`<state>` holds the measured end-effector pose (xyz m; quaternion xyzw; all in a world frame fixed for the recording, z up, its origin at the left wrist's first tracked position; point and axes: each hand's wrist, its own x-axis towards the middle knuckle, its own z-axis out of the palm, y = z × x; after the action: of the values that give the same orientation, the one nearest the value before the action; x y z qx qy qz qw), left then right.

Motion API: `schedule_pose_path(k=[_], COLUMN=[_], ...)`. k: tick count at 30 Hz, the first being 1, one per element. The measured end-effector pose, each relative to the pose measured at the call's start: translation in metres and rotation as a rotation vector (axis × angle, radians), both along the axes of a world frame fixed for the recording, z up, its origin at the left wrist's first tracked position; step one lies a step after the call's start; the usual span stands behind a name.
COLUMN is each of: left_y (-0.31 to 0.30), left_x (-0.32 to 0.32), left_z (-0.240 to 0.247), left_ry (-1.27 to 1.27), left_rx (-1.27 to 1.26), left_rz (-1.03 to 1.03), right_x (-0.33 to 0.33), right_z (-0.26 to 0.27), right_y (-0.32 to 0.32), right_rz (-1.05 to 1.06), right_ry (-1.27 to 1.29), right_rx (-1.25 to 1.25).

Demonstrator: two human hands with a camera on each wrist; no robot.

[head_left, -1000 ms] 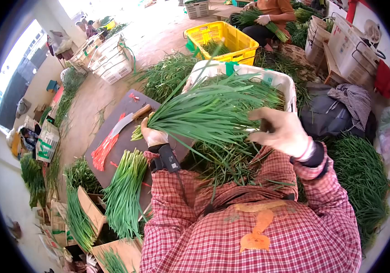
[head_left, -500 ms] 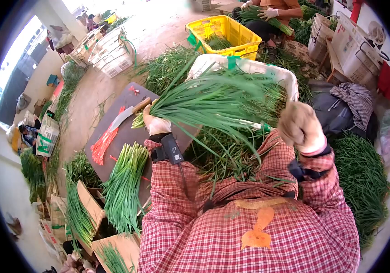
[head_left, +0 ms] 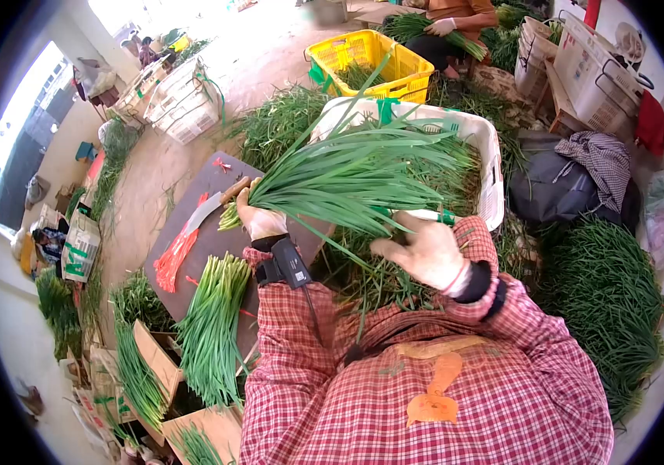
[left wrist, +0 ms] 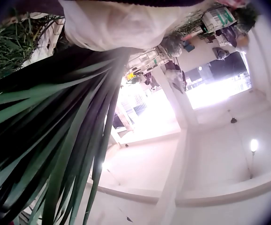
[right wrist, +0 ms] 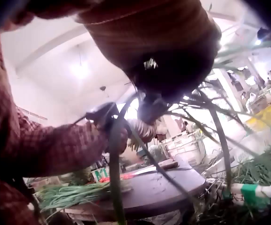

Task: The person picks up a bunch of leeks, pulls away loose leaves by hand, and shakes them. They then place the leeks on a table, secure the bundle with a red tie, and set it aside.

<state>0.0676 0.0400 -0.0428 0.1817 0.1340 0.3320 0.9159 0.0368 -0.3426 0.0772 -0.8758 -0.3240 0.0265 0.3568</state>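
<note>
Head view: long, green, fanned-out leaves (head_left: 347, 174).

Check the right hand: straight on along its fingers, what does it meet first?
Most likely the loose leaves of the green bunch in the left hand. In the head view the right hand points leftward at them, perhaps already touching some; depth is unclear, so it could pass under.

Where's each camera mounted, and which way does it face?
Head: worn on the head, facing forward and down; shows left hand, right hand, checked shirt.
Left wrist: looks past the left hand and green leaves toward bright windows; image inverted.
Right wrist: looks under the right hand across the table; left hand and checked sleeve also visible.
Shared, head and right wrist: table, yellow crate.
</note>
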Motion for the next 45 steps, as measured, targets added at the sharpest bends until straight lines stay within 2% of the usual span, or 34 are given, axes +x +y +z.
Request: schedule_pose_path(k=[2, 3, 6, 7, 8, 9, 10, 11, 13, 15, 17, 19, 20, 23, 24, 25, 27, 29, 32, 33, 34, 35, 37, 38, 39, 40, 42, 43, 45], left_y=[0.007, 0.007, 0.009, 0.017, 0.024, 0.049, 0.072, 0.067, 0.057, 0.055, 0.047, 0.027, 0.014, 0.038, 0.045, 0.046, 0.041, 0.032, 0.042, 0.05, 0.057, 0.044, 0.016, 0.003, -0.005, -0.008, 0.003, 0.009, 0.02], left_x=[0.0, -0.002, -0.009, -0.012, -0.015, -0.015, -0.013, -0.015, -0.019, -0.019, -0.019, -0.031, -0.034, -0.03, -0.032, -0.033, -0.031, -0.036, -0.031, -0.028, -0.025, -0.026, -0.029, -0.032, -0.035, -0.036, -0.038, -0.039, -0.041], left_z=[-0.005, -0.003, 0.003, -0.004, -0.01, -0.035, -0.059, -0.055, -0.047, -0.041, -0.038, -0.013, -0.003, -0.03, -0.037, -0.036, -0.035, -0.022, -0.026, -0.032, -0.041, -0.03, -0.006, 0.009, 0.014, 0.014, 0.006, 0.002, -0.006], left_ry=[-0.014, 0.019, 0.13, 0.037, -0.051, -0.274, -0.498, -0.497, -0.492, -0.422, -0.329, -0.168, 0.043, -0.023, -0.003, 0.023, 0.076, -0.015, -0.22, -0.299, -0.335, -0.279, -0.159, -0.067, 0.026, 0.063, -0.078, -0.067, -0.047], left_rx=[-0.028, -0.013, 0.037, 0.015, -0.01, -0.073, -0.138, -0.185, -0.28, -0.279, -0.191, -0.149, 0.031, 0.072, 0.107, 0.13, 0.171, 0.102, -0.059, -0.131, -0.143, -0.089, 0.014, 0.028, 0.042, 0.162, 0.156, 0.172, 0.206], left_rz=[0.006, 0.037, 0.134, 0.084, 0.03, -0.112, -0.262, -0.278, -0.307, -0.223, -0.166, -0.188, -0.119, -0.138, -0.133, -0.067, 0.065, 0.03, -0.089, -0.144, -0.18, -0.147, -0.083, -0.031, 0.021, 0.048, -0.078, -0.094, -0.126], right_x=[0.007, 0.008, -0.01, -0.012, -0.01, -0.007, -0.009, -0.01, -0.003, 0.013, 0.015, 0.02, 0.024, 0.057, 0.065, 0.063, 0.072, 0.064, 0.051, 0.023, 0.012, 0.006, 0.0, 0.002, 0.003, 0.004, -0.005, -0.011, -0.029], right_z=[-0.02, -0.02, 0.023, 0.029, 0.031, 0.03, 0.025, 0.021, 0.025, 0.031, 0.068, 0.048, 0.04, -0.007, -0.026, 0.007, 0.01, 0.017, 0.004, 0.024, 0.018, 0.012, 0.003, -0.022, -0.017, -0.011, 0.001, 0.0, -0.011], right_y=[0.008, 0.005, -0.031, -0.049, -0.063, -0.075, -0.081, -0.088, -0.103, -0.111, -0.098, -0.073, -0.057, -0.029, -0.018, -0.029, -0.047, -0.064, -0.064, -0.055, -0.043, -0.03, -0.007, 0.007, 0.013, 0.019, 0.022, 0.023, 0.009], right_rz=[0.15, 0.377, 0.674, 0.714, 0.745, 0.773, 0.758, 0.738, 0.559, 0.23, -0.078, -0.064, 0.013, 0.201, 0.284, 0.262, 0.492, 0.499, 0.636, 0.41, 0.416, 0.422, 0.41, 0.531, 0.529, 0.518, 0.472, 0.449, 0.695], right_ry=[-0.269, -0.056, 0.519, 0.601, 0.615, 0.624, 0.517, 0.409, 0.133, 0.233, 0.072, -0.287, -0.307, -0.416, 0.126, 0.601, 0.874, 0.669, 0.678, 0.731, 0.68, 0.627, 1.007, 0.927, 1.072, 1.218, 1.257, 1.279, 0.905], right_rx=[0.087, 0.115, 0.32, 0.352, 0.237, 0.124, 0.089, 0.053, 0.02, 0.202, -0.029, 0.013, 0.004, 0.053, 0.6, 0.626, 1.055, 0.942, 0.398, 0.06, 0.051, 0.043, 0.231, 0.391, 0.442, 0.49, 0.431, 0.399, 0.43])
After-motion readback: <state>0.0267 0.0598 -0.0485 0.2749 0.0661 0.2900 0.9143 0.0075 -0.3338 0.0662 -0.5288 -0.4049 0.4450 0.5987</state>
